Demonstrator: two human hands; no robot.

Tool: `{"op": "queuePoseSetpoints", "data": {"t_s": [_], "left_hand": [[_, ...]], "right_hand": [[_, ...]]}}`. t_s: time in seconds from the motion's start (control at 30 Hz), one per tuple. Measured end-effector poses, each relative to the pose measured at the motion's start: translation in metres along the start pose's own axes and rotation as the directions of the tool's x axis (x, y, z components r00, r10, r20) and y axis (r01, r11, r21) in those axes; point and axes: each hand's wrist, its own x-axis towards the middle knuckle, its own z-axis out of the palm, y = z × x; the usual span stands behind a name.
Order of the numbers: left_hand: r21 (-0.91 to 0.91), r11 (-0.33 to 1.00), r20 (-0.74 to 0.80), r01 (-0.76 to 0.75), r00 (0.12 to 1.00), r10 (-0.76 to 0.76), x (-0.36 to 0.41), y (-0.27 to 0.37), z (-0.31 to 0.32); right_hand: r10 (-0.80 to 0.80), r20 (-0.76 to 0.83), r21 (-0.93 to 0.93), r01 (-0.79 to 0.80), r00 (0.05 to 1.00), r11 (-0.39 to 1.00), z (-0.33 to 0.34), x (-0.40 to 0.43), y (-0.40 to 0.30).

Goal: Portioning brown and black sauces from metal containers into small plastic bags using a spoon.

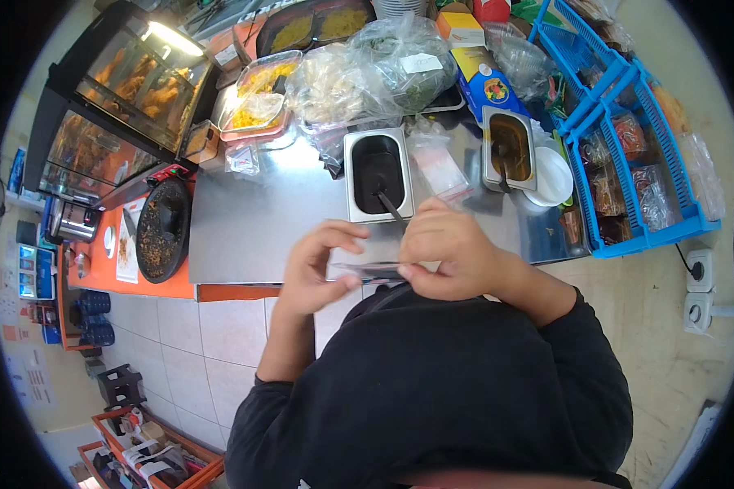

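My right hand (449,250) pinches one end of a small clear plastic bag (370,268) just over the counter's front edge. The bag seems to hold something dark near the right fingers. Around its other end, the thumb and fingers of my left hand (318,266) are spread apart; whether they touch the plastic is unclear. Right beyond my hands stands a rectangular stainless steel food pan (353,202) of dark sauce. A metal utensil handle (390,206) leans out of it towards my right hand. Small zip-lock bags (437,168) lie to the right of the pan.
A second steel pan (529,180) with brown sauce and a spoon stands beside white plastic lids (553,177). Blue plastic baskets (639,238) of packets line the right. Filled plastic bags (397,61) crowd the back. Left are a lit food warmer (107,113) and a black pan (162,235).
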Motion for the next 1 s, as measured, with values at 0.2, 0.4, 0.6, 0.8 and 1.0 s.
{"op": "queuePoseSetpoints", "data": {"t_s": [0.2,0.4,0.6,0.8,1.0], "left_hand": [[0.041,0.989,-0.050,0.139,0.989,-0.137,-0.013,-0.019,-0.046],[0.369,0.867,-0.419,0.334,0.893,-0.166,0.022,-0.079,-0.109],[0.131,0.847,-0.312,0.515,0.833,-0.458,0.065,-0.177,-0.115],[0.622,0.713,-0.599,0.324,0.783,0.167,0.081,-0.128,-0.070],[0.409,0.888,0.041,0.211,0.968,-0.249,0.069,-0.037,0.015]], "right_hand": [[0.135,-0.121,0.003,-0.136,0.983,0.991,-0.003,-0.003,0.013],[0.745,-0.184,-0.027,-0.761,0.641,0.648,0.001,-0.091,0.085],[0.681,-0.504,-0.414,-0.841,0.531,0.349,0.045,-0.148,0.136],[0.815,-0.410,0.083,-0.873,0.410,0.481,0.042,-0.149,0.138],[0.760,-0.224,0.759,-0.379,0.610,0.529,-0.003,-0.074,0.055]]}}
